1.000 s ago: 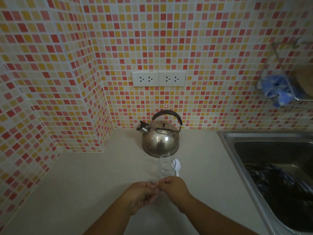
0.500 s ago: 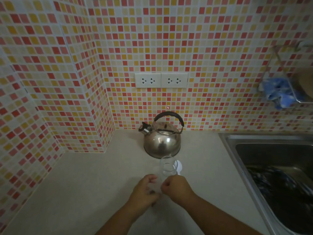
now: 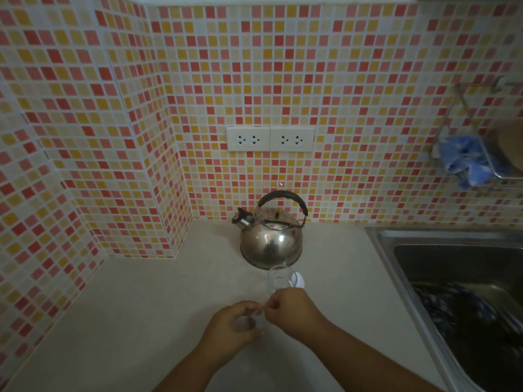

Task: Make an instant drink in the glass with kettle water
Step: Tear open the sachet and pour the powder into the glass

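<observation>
Both forearms reach in from the near edge and meet at centre over the counter [image 3: 141, 321]. The left hand [image 3: 232, 325] is curled, fingers closed around a small, blurred packet [image 3: 256, 314]; the right hand [image 3: 291, 308] pinches the packet's top between thumb and fingertips. The two hands almost touch.

Just beyond the right hand stands the glass [image 3: 278, 278], upright, with a white spoon [image 3: 297, 280] beside it on the right. The kettle [image 3: 270, 236] sits just behind the glass, near the far tiled wall [image 3: 254, 66], spout to the left.

The counter is bare to the left, up to a tiled corner. On the right lies the sink [image 3: 452, 267], with dark cloth inside. Sockets [image 3: 270, 139] sit above the kettle.
</observation>
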The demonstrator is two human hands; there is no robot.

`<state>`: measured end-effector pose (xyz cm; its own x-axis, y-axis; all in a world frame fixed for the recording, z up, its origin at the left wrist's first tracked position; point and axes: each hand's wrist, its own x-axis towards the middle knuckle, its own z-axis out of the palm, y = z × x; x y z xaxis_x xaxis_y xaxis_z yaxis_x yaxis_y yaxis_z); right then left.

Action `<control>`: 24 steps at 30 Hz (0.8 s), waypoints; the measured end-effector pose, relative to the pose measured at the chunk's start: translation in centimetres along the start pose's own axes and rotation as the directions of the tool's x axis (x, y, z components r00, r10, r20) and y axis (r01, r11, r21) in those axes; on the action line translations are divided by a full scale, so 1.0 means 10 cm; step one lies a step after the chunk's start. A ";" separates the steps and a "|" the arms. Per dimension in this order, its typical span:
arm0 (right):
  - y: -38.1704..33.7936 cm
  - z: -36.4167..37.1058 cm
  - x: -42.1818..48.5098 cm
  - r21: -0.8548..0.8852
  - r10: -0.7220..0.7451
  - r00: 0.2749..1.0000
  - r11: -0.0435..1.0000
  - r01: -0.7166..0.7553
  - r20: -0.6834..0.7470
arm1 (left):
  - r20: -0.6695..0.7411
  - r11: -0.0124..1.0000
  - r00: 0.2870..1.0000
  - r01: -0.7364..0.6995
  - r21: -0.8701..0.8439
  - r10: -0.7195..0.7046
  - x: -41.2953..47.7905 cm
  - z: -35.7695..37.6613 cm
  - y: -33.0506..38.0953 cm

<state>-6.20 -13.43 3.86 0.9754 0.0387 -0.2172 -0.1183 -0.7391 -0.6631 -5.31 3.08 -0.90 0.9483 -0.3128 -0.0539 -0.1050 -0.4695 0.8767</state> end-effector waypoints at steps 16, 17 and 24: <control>0.65 -0.10 0.36 -0.024 0.006 0.955 1.000 -0.014 -0.297 | -0.084 0.858 0.994 -0.019 0.514 0.072 0.78 -0.17 0.60; 0.65 -0.09 0.35 -0.010 0.008 0.950 1.000 -0.012 -0.311 | -0.050 0.789 0.993 -0.056 0.612 0.110 0.82 -0.17 0.64; 0.68 -0.07 0.36 0.000 -0.002 0.940 1.000 0.002 -0.342 | 0.248 0.229 0.949 -0.290 0.929 0.194 0.97 -0.03 0.83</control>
<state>-3.39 -18.80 -0.95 0.9804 -0.1927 0.0422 -0.1167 -0.7388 -0.6638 3.09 -3.64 5.99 0.8053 -0.5929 -0.0003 -0.5774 -0.7841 -0.2275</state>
